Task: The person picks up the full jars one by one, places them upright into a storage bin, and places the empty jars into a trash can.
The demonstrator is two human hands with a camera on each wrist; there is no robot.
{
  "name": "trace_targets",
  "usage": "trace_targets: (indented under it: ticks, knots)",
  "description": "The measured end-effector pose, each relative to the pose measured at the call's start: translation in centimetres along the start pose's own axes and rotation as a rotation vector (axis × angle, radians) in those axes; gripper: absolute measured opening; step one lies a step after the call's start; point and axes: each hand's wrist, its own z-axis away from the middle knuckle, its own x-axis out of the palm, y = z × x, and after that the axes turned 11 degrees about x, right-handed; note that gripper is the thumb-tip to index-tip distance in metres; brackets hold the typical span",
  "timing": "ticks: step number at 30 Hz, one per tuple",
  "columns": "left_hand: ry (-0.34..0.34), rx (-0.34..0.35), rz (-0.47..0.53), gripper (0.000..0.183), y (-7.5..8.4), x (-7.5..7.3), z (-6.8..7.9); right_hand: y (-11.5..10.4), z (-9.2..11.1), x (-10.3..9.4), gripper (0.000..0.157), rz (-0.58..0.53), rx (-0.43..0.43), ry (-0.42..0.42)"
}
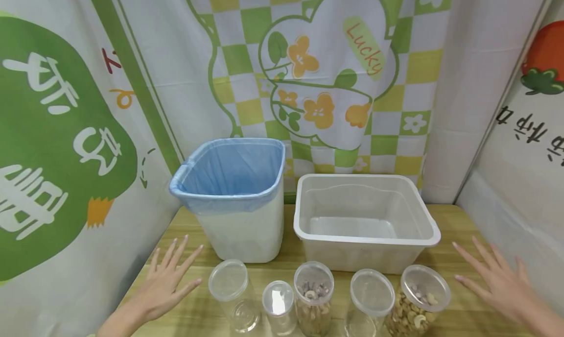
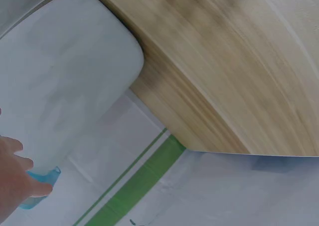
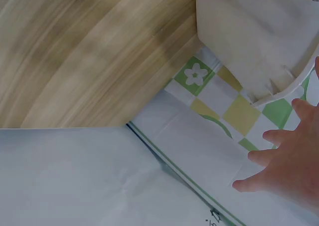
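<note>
My left hand (image 1: 160, 285) is spread over the left side of the table, fingers straight, holding nothing. Over the right side my right hand (image 1: 500, 280) is spread too, also with nothing in it. Between them stands a row of clear lidded jars. From the left come a tall jar that looks empty (image 1: 233, 293), a short jar (image 1: 279, 305), a jar of nuts (image 1: 314, 298), another jar that looks empty (image 1: 370, 302), and a wider jar of cashews and other nuts (image 1: 414, 302). The right hand is nearest the wide jar, the left nearest the tall one.
Behind the jars, a white bin (image 1: 246, 234) lined with a blue bag (image 1: 229, 170) stands at left. A white plastic tub (image 1: 365, 256), with nothing visible inside, stands at right. Patterned curtains (image 1: 326, 156) enclose the wooden table (image 1: 194, 224) at the back and sides.
</note>
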Motion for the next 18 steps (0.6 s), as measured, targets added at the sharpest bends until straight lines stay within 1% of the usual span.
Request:
trace_targets:
  ticks: [8, 12, 18]
  knots:
    - [0.071, 0.078, 0.001, 0.06, 0.6, -1.2, -1.3, -0.3, -1.2, -0.7, 0.071, -0.023, -0.074, 0.059]
    - [0.082, 0.101, 0.017, 0.058, 1.1, -1.9, -2.0, -0.5, -1.9, -1.0, 0.069, -0.043, -0.094, 0.048]
    - [0.112, 0.162, 0.035, 0.054, 2.3, -2.9, -3.1, -0.9, -2.6, -1.2, 0.066, -0.082, -0.122, 0.025]
